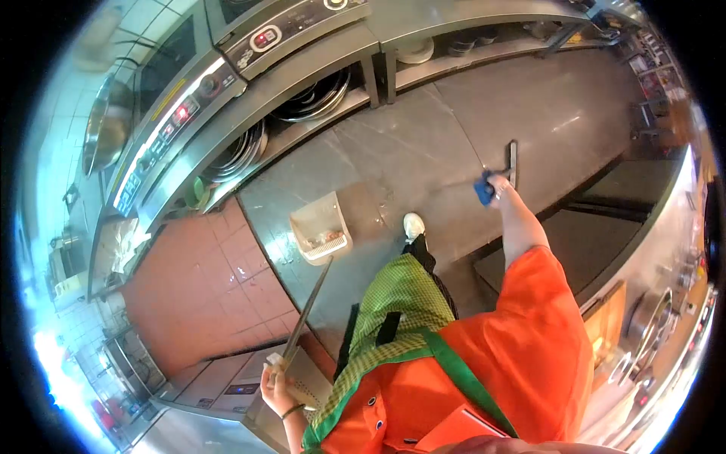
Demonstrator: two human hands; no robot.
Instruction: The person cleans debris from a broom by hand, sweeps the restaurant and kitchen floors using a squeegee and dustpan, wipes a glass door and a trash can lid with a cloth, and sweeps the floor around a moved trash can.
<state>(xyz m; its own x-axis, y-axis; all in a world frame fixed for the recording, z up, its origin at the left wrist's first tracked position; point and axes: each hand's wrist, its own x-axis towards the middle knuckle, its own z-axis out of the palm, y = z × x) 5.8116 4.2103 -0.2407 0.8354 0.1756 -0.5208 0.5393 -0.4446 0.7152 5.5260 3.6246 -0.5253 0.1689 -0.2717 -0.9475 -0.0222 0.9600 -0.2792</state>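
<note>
My left hand point(277, 392), at the lower left, is closed around the upper end of a long thin pole. That pole point(308, 303) runs down to a cream dustpan point(321, 215) on the floor, with small bits of debris inside. My right hand point(497, 191) is stretched forward, its fingers wrapped around the blue grip of a floor squeegee point(513, 163). Its dark narrow head shows just beyond the hand, over the grey floor. Most of the squeegee's shaft is hidden or foreshortened.
Steel counters with lit control panels point(265, 38) line the left and far side, with stacked round pans point(314, 98) on the shelf below. Red tiles point(208, 280) meet the wet grey floor point(423, 136). On the right a steel counter holds a metal pot point(649, 314).
</note>
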